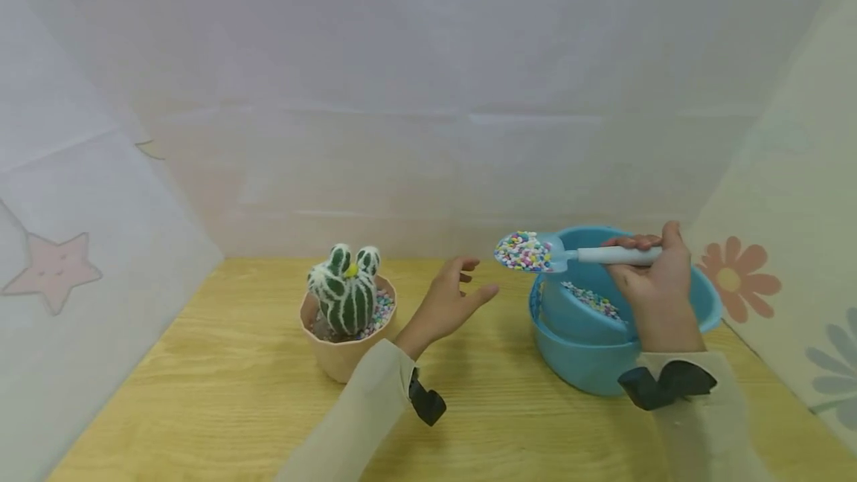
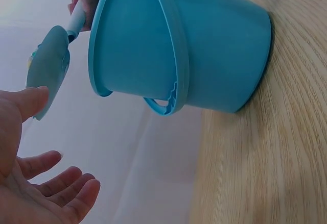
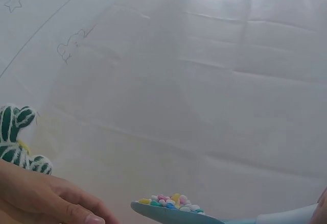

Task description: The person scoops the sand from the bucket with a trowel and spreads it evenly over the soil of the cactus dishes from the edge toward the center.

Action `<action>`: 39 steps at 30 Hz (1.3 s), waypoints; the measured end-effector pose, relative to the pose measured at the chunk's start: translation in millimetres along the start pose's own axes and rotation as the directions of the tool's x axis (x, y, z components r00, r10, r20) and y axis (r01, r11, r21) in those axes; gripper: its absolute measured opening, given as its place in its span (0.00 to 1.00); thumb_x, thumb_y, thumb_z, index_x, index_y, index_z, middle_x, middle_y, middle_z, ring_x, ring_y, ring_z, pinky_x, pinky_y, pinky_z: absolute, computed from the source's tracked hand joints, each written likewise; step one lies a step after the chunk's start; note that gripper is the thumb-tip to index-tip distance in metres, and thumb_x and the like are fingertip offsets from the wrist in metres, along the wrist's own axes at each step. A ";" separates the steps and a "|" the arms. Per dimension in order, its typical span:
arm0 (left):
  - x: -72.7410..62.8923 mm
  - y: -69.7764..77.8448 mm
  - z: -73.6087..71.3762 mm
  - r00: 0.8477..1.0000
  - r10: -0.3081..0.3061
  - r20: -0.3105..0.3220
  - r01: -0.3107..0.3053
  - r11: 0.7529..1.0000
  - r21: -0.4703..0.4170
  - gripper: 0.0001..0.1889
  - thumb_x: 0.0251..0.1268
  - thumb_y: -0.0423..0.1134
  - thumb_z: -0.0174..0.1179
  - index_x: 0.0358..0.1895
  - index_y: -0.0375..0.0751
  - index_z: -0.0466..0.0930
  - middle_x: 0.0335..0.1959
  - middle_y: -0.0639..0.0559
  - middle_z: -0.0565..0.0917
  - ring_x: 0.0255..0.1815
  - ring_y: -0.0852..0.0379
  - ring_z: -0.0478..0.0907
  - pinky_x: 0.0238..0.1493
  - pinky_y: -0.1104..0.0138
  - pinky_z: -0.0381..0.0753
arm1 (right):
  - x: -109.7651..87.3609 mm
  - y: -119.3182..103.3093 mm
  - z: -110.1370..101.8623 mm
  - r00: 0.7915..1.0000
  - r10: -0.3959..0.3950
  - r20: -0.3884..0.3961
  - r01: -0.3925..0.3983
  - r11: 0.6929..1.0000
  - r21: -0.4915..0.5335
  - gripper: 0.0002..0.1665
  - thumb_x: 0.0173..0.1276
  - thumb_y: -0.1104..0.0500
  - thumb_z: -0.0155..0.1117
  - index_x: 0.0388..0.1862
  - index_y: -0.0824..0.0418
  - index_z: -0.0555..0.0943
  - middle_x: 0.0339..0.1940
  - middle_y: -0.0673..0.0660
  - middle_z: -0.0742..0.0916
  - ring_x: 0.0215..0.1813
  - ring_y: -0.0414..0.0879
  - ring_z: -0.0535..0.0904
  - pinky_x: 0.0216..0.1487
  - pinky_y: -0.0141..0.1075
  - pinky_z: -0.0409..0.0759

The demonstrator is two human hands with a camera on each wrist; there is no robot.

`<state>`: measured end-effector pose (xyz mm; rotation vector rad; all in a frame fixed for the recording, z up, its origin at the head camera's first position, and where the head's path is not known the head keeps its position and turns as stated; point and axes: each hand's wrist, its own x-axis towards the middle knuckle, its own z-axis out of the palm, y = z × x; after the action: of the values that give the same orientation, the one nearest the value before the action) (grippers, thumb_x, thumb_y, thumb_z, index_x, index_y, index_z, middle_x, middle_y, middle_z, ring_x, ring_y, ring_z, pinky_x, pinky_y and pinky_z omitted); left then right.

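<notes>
My right hand (image 1: pixel 646 274) grips the white handle of a small light-blue trowel (image 1: pixel 619 255), whose blade carries a heap of colourful pebbles (image 1: pixel 524 251). The blade is held level, just above and left of the rim of a blue bucket (image 1: pixel 589 363). Between that blade and a potted cactus, my left hand (image 1: pixel 445 303) hovers with relaxed, parted fingers and holds nothing. The green, white-striped cactus (image 1: pixel 348 303) stands in a peach pot (image 1: pixel 341 359) at the left, with similar pebbles around its right side. In the left wrist view, the blade's underside (image 2: pixel 48 66) shows near my thumb.
A second blue container (image 1: pixel 582 311) sits tilted in the bucket's mouth, with more pebbles (image 1: pixel 592 300) inside. Both stand on a wooden table (image 1: pixel 221 385). Pale printed sheets (image 1: pixel 428 95) rise behind and at both sides.
</notes>
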<state>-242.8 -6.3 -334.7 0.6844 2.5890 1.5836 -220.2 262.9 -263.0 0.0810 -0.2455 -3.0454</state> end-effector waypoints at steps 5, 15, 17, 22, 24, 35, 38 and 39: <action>-4.0 -2.9 -7.3 1.000 -0.002 -0.012 0.002 1.000 0.011 0.31 0.69 0.53 0.54 0.70 0.43 0.60 0.65 0.44 0.67 0.61 0.48 0.69 0.57 0.55 0.75 | 4.4 8.4 -1.0 1.000 0.017 -0.023 -0.017 1.000 0.003 0.32 0.68 0.42 0.56 0.16 0.64 0.62 0.17 0.60 0.66 0.22 0.54 0.58 0.38 0.41 0.56; -12.6 -1.1 -19.2 0.999 -0.024 -0.028 0.024 1.000 0.007 0.31 0.69 0.52 0.54 0.69 0.42 0.60 0.65 0.45 0.67 0.62 0.47 0.68 0.57 0.54 0.75 | 13.0 25.8 -0.6 0.997 0.047 -0.059 -0.047 0.999 -0.006 0.33 0.68 0.41 0.55 0.15 0.64 0.62 0.15 0.59 0.66 0.21 0.53 0.58 0.37 0.39 0.57; -14.9 -1.9 -20.5 0.999 -0.029 -0.029 0.029 1.000 -0.007 0.31 0.69 0.52 0.54 0.69 0.43 0.60 0.65 0.44 0.66 0.62 0.47 0.68 0.57 0.54 0.75 | 15.0 30.0 -0.8 0.997 0.053 -0.058 -0.054 0.999 -0.007 0.33 0.68 0.41 0.55 0.15 0.64 0.62 0.14 0.59 0.66 0.21 0.53 0.58 0.37 0.39 0.57; -21.5 -4.2 -22.9 0.999 -0.031 -0.034 0.030 0.999 -0.020 0.31 0.69 0.52 0.54 0.70 0.43 0.59 0.65 0.44 0.66 0.62 0.46 0.67 0.56 0.53 0.75 | 19.5 41.8 -3.1 0.997 0.066 -0.046 -0.066 0.998 -0.012 0.32 0.69 0.41 0.55 0.16 0.63 0.62 0.14 0.59 0.66 0.21 0.53 0.58 0.38 0.40 0.56; -24.5 -5.2 -23.4 0.999 -0.035 -0.034 0.034 0.999 -0.018 0.31 0.70 0.52 0.54 0.71 0.43 0.58 0.65 0.44 0.66 0.62 0.46 0.67 0.57 0.53 0.74 | 21.4 46.3 -4.3 0.997 0.064 -0.050 -0.065 0.998 -0.025 0.33 0.69 0.41 0.54 0.15 0.64 0.62 0.14 0.59 0.66 0.21 0.53 0.59 0.37 0.40 0.57; -36.3 -15.7 -20.5 0.998 -0.063 -0.020 0.062 0.998 -0.028 0.32 0.69 0.54 0.54 0.70 0.42 0.58 0.65 0.45 0.67 0.61 0.48 0.67 0.56 0.55 0.74 | 28.2 68.3 -10.6 0.996 0.043 -0.079 -0.052 0.992 -0.113 0.33 0.70 0.41 0.52 0.14 0.63 0.61 0.13 0.58 0.66 0.22 0.51 0.59 0.38 0.38 0.57; -41.3 -17.3 -21.2 0.997 -0.068 -0.026 0.068 0.998 -0.015 0.31 0.69 0.53 0.54 0.69 0.43 0.59 0.65 0.45 0.67 0.60 0.48 0.68 0.56 0.55 0.74 | 28.5 74.7 -13.1 0.996 0.051 -0.077 -0.060 0.992 -0.115 0.34 0.70 0.41 0.52 0.13 0.63 0.61 0.13 0.58 0.66 0.22 0.51 0.58 0.38 0.38 0.57; -43.1 -17.8 -21.7 0.997 -0.068 -0.027 0.067 0.998 -0.012 0.31 0.69 0.54 0.54 0.69 0.43 0.59 0.65 0.44 0.68 0.60 0.48 0.68 0.55 0.55 0.75 | 28.6 76.8 -13.8 0.996 0.053 -0.078 -0.062 0.991 -0.118 0.34 0.70 0.41 0.52 0.13 0.63 0.61 0.13 0.58 0.66 0.22 0.51 0.58 0.38 0.38 0.57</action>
<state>-215.5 -47.8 -347.9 0.5718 2.5916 1.5973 -241.7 182.7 -265.5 0.1764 -0.0582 -2.9844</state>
